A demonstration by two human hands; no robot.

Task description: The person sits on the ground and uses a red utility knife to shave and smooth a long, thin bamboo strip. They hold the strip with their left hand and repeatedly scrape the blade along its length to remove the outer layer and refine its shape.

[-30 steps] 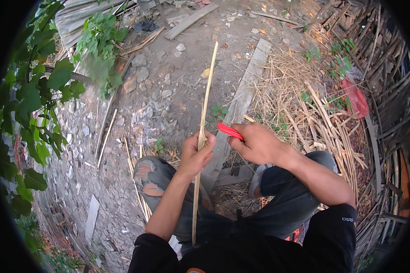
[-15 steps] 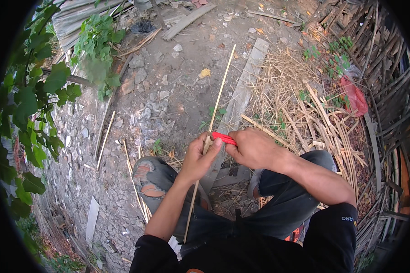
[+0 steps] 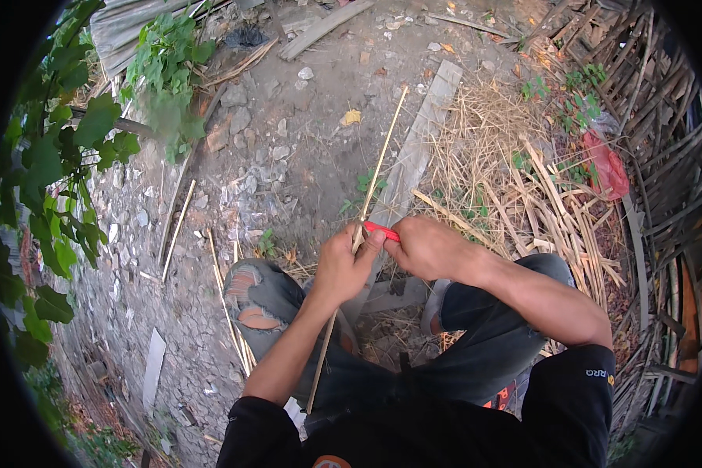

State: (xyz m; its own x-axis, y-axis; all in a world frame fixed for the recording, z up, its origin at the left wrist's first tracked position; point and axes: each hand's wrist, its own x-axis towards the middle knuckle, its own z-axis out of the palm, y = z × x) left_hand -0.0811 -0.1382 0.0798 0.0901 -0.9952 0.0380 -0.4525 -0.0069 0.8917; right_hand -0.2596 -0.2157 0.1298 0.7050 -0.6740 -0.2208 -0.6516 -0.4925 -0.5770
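Note:
A long, thin bamboo strip [image 3: 385, 148] slants from my lap up and away past my knees. My left hand [image 3: 342, 269] is closed round its middle, thumb on top. My right hand [image 3: 430, 248] grips a red-handled knife [image 3: 381, 231] right beside the left thumb. The knife's front end meets the strip there; its blade is mostly hidden by my fingers. Below the left hand, the strip's lower end runs down over my dark jeans [image 3: 351, 384].
A grey plank [image 3: 417, 148] lies on the dirt ahead. To its right are straw-like shavings [image 3: 483, 132] and a pile of split strips [image 3: 561, 222]. More strips [image 3: 230, 312] lie by my left knee. Leafy vines [image 3: 54, 171] hang at left; a stick fence [image 3: 671, 156] stands right.
The strip has shifted slightly down toward me. The red knife has turned a little at the left thumb, and less of its handle shows. Both hands keep their grip.

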